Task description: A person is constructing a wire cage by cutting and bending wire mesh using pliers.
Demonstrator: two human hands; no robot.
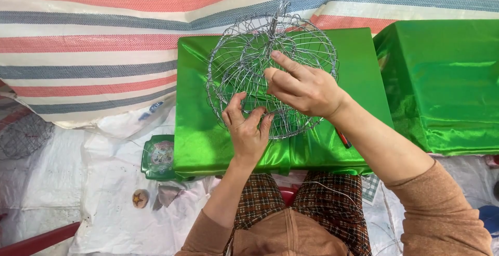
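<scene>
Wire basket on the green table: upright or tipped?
Tipped. The wire basket faces the camera, its round rim leaning on the green table, both hands at its mesh.

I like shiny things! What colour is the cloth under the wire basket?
Bright shiny green cloth, under the silver wire basket; the head view shows it.

wire basket (249, 53) on cloth-covered table (197, 141) | second table (442, 89) right | tin (158, 157) on floor, left
</scene>
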